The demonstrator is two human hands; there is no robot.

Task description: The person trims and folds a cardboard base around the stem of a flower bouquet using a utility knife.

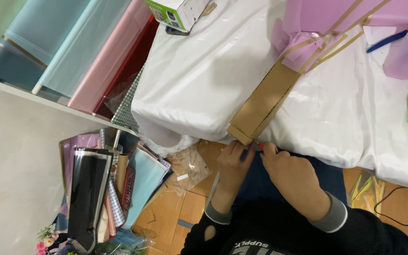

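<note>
Dark sleeves, then both of my hands, meet at the near end of a cardboard strip at the table edge.

My left hand (233, 165) curls under the brown cardboard strip (264, 104), fingertips pinching its folded lower end. My right hand (286, 171) sits just beside it, closed on a small tool with a red tip (259, 146) that touches the same end; I cannot tell what kind of tool. From there the strip runs diagonally up across the white table cover (204, 80) to pink wrapping paper (317, 28) bound with tan tape. A blue pen (386, 40) lies near that paper. Rolls of coloured paper (90, 52) lean at left, more sheets on the floor.
</note>
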